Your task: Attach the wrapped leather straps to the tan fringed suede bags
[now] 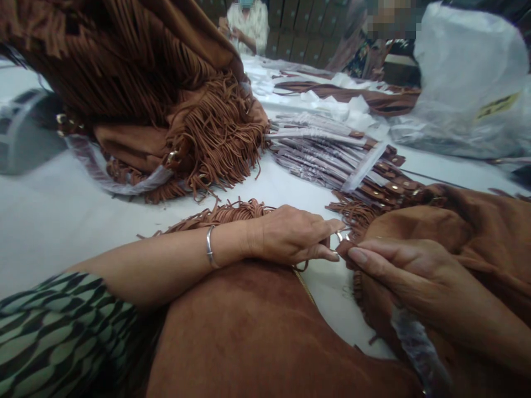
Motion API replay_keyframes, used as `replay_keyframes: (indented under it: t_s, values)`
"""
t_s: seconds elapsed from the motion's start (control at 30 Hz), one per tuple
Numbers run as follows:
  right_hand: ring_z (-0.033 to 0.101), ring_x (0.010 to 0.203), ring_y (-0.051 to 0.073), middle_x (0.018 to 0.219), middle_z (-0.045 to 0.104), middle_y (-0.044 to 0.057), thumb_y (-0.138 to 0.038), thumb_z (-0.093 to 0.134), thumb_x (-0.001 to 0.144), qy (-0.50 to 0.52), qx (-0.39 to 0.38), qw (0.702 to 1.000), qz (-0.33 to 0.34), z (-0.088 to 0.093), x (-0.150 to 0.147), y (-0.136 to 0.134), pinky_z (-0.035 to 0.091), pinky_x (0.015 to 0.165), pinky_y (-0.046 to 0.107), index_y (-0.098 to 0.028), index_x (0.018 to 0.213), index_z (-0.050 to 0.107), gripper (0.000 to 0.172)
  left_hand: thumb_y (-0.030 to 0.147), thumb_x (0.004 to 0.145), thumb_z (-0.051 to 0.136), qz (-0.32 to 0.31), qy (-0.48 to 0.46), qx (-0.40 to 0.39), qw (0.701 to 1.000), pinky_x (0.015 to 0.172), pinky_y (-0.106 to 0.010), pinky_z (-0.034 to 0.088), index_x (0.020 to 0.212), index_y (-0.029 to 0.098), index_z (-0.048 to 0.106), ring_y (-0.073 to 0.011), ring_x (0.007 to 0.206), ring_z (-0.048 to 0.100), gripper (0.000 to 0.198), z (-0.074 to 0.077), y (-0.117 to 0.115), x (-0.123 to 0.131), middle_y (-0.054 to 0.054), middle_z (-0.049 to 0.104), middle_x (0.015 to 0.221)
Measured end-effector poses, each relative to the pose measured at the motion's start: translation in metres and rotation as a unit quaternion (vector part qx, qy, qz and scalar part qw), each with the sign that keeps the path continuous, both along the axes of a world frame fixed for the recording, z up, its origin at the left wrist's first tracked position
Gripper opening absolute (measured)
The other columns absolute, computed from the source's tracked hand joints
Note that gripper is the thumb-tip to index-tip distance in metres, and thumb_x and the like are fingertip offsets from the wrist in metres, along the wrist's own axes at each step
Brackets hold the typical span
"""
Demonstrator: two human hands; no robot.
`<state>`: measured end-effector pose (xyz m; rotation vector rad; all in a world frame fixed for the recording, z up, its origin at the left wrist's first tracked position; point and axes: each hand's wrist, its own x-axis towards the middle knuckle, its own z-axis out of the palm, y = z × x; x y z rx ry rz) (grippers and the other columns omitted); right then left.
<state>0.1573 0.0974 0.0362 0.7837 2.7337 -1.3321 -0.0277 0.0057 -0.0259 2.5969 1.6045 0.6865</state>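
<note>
A brown suede bag (257, 326) with fringe and a gold zipper lies in front of me. Above it, my left hand (290, 235) pinches a small metal ring (339, 236) between thumb and forefinger. My right hand (410, 265) is closed on the brown end of a strap (346, 251), whose tip meets the ring. Clear plastic wraps the strap's lower length, hanging below my right hand. Whether the strap end has passed through the ring, I cannot tell. Another brown suede piece (489, 232) lies under and behind my right hand.
Finished-looking fringed bags (199, 127) with a plastic-wrapped handle are heaped at left. A bundle of wrapped straps (319, 149) lies beyond my hands. A large plastic bag (468, 77) stands at back right. Two people (251, 27) are across the white table (74, 215).
</note>
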Motion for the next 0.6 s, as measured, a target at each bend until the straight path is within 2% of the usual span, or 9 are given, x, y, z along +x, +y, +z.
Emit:
replay_keyframes:
  t_s: [0.1,0.2,0.33,0.43,0.5,0.57,0.6]
  values:
    - [0.048,0.051,0.015,0.054,0.054,0.001,-0.059,0.046,0.084,-0.005,0.015,1.0,0.011,-0.008,0.001,0.0,0.032,0.047,0.024,-0.017,0.068,0.065,0.05,0.051,0.095,0.029,0.029,0.041,0.019,0.999,0.064,-0.029,0.048,0.124,0.006,0.042,-0.0197,0.08,0.064,0.056,-0.002,0.0,0.0,-0.01,0.066,0.088]
    - [0.038,0.043,0.011,0.046,0.043,-0.003,-0.06,0.045,0.085,0.0,-0.026,1.0,0.003,-0.023,0.003,0.003,0.025,0.042,0.023,-0.016,0.071,0.063,0.05,0.048,0.095,0.034,0.055,0.077,0.019,0.995,0.062,-0.031,0.048,0.126,0.005,0.039,-0.0215,0.08,0.064,0.053,0.0,-0.001,0.002,-0.011,0.066,0.089]
    - [0.036,0.045,0.01,0.05,0.043,-0.003,-0.056,0.05,0.085,0.031,-0.064,0.997,-0.022,-0.033,0.002,0.009,0.024,0.041,0.022,-0.016,0.073,0.064,0.043,0.041,0.092,0.046,0.084,0.036,-0.034,0.995,0.067,-0.028,0.048,0.128,0.007,0.035,-0.0193,0.083,0.063,0.051,0.008,-0.001,0.004,-0.009,0.066,0.093]
    - [0.044,0.049,0.012,0.056,0.052,0.0,-0.058,0.05,0.085,0.061,-0.07,0.994,-0.057,-0.025,0.001,0.015,0.03,0.042,0.022,-0.018,0.076,0.066,0.044,0.04,0.092,0.043,0.106,0.01,-0.064,0.992,0.071,-0.028,0.048,0.131,0.011,0.036,-0.0192,0.085,0.062,0.049,0.012,0.001,0.003,-0.008,0.065,0.094]
    - [0.057,0.067,0.018,0.077,0.064,0.005,-0.058,0.05,0.085,0.098,-0.041,0.99,-0.09,-0.016,0.004,0.021,0.04,0.051,0.024,-0.02,0.088,0.068,0.042,0.04,0.093,0.041,0.109,-0.014,-0.084,0.99,0.073,-0.028,0.047,0.131,0.016,0.041,-0.0187,0.086,0.062,0.045,0.013,0.004,-0.001,-0.007,0.065,0.095]
    - [0.06,0.085,0.022,0.097,0.066,0.006,-0.056,0.05,0.086,0.13,-0.01,0.981,-0.144,-0.007,0.013,0.027,0.046,0.062,0.026,-0.022,0.098,0.067,0.04,0.039,0.092,0.043,0.102,-0.065,-0.115,0.986,0.074,-0.025,0.046,0.134,0.02,0.042,-0.016,0.085,0.061,0.046,0.013,0.008,-0.004,-0.003,0.065,0.094]
    - [0.06,0.087,0.022,0.099,0.066,0.006,-0.054,0.05,0.087,0.135,-0.007,0.977,-0.167,-0.004,0.019,0.028,0.046,0.065,0.026,-0.022,0.098,0.067,0.038,0.038,0.092,0.043,0.094,-0.089,-0.132,0.983,0.075,-0.024,0.046,0.136,0.022,0.04,-0.0148,0.085,0.061,0.047,0.013,0.01,-0.005,-0.002,0.065,0.094]
